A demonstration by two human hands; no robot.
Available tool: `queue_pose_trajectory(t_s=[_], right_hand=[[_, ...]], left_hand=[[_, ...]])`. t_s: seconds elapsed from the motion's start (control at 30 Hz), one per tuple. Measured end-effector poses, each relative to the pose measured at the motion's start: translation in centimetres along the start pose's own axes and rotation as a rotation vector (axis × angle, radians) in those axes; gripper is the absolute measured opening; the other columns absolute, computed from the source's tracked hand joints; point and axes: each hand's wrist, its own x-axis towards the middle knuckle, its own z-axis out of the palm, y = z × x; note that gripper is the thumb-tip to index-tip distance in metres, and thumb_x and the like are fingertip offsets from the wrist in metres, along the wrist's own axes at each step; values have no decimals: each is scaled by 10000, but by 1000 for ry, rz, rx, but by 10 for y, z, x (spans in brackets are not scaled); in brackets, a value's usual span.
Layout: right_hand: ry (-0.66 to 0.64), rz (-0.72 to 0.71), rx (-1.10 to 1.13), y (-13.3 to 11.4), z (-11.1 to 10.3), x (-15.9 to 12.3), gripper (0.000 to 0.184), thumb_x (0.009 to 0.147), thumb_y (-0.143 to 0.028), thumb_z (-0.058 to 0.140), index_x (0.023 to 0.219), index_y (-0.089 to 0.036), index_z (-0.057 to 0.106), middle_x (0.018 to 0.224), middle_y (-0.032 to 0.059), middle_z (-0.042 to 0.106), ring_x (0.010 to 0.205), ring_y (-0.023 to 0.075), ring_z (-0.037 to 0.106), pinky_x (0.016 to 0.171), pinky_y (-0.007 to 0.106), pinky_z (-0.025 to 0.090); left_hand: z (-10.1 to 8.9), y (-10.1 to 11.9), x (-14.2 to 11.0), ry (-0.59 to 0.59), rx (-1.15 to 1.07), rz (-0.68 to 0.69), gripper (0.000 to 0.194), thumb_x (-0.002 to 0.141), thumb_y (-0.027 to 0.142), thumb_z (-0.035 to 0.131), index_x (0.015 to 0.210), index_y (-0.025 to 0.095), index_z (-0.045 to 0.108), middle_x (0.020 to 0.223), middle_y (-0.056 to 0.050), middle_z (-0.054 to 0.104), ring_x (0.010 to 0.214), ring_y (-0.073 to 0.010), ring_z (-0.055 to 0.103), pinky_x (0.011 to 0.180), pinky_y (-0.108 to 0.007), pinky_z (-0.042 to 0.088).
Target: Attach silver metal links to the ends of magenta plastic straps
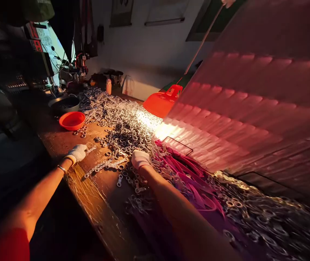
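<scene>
My left hand point(78, 152), in a whitish knit glove, is closed near the bench's front edge. From its fingers a short strip of linked metal rings point(91, 149) sticks out to the right. In a similar glove, my right hand point(141, 158) is curled against the near side of a big heap of metal rings point(126, 134). Its fingertips are hidden, and I cannot make out what is in them. Between the hands, a longer strip of linked rings point(104, 165) lies on the wood. A small linked piece point(119, 180) rests nearer to me.
A red bowl point(72, 120) and a dark metal pan point(64, 104) stand at the bench's left. A red lamp point(160, 101) hangs low over the heap beside a pinkish quilted sheet point(239, 98). Magenta straps point(195, 185) lie right, beside more rings. A bottle point(108, 87) stands behind.
</scene>
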Motion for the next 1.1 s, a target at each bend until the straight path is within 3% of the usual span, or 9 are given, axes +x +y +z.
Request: queue_pose_trajectory(t_s=[0.1, 0.23, 0.33, 0.43, 0.53, 0.67, 0.8, 0.97, 1.1], right_hand=[[37, -50, -35, 5, 10, 10, 283, 936, -338, 568, 1129, -137, 615, 1139, 105, 629, 1006, 216, 618, 854, 394, 514], [83, -268, -46, -2, 23, 3, 253, 935, -175, 446, 1068, -131, 658, 1156, 158, 635, 1089, 219, 584, 872, 286, 440], [18, -461, -52, -21, 39, -7, 256, 876, -151, 496, 1058, -163, 675, 1121, 121, 666, 1039, 203, 605, 820, 251, 437], [-37, -544, -86, -37, 52, -9, 271, 829, -120, 529, 1057, -123, 676, 1106, 160, 671, 1027, 238, 618, 798, 282, 449], [-91, -569, -128, -44, 53, -3, 229, 851, -174, 557, 1042, -114, 668, 1013, 128, 698, 920, 221, 650, 772, 316, 481], [-99, -623, -170, -46, 36, -3, 211, 839, -208, 600, 1021, -124, 670, 1011, 111, 700, 912, 210, 654, 774, 314, 492], [-23, -682, -181, -41, 18, -26, 289, 852, -105, 499, 1101, -105, 645, 1138, 174, 661, 1006, 226, 643, 781, 270, 472], [-113, -827, -234, -34, 28, -62, 205, 840, -120, 566, 988, -171, 699, 967, 113, 721, 831, 216, 697, 666, 266, 503], [-135, -810, -253, -43, 34, -76, 126, 841, -158, 616, 876, -95, 719, 858, 179, 730, 761, 277, 714, 608, 314, 522]], left_hand=[[8, 3, -17, -76, -10, 22, 186, 858, 224, 565, 968, 148, 695, 621, 16, 621, 537, -115, 552, 553, -202, 395], [42, 26, -43, -96, 15, 80, 170, 849, 236, 553, 910, 177, 700, 856, -59, 705, 804, -188, 656, 713, -246, 477], [68, 48, -55, -82, 52, 109, 282, 922, 250, 440, 1086, 157, 649, 1069, -127, 680, 985, -228, 644, 865, -301, 477], [77, 59, -54, -90, 78, 106, 369, 951, 212, 333, 1230, 137, 563, 1157, -171, 644, 1019, -246, 643, 899, -347, 479], [71, 59, -45, -140, 86, 102, 305, 895, 241, 454, 1133, 146, 619, 1094, -160, 671, 1012, -263, 649, 893, -340, 490], [59, 54, -39, -152, 52, 98, 266, 783, 211, 581, 1034, 172, 661, 1097, -127, 680, 1051, -254, 630, 902, -299, 479], [43, 37, -44, -129, -57, 36, 160, 782, 211, 580, 914, 161, 655, 853, -82, 700, 761, -188, 661, 654, -240, 495], [9, 14, -56, -83, -192, -89, 159, 810, 198, 536, 927, 133, 621, 636, -24, 629, 432, -105, 515, 430, -200, 376], [-8, 41, -72, -119, -258, -17, 128, 781, 164, 516, 846, 142, 625, 640, -12, 621, 471, -95, 522, 451, -188, 385]])
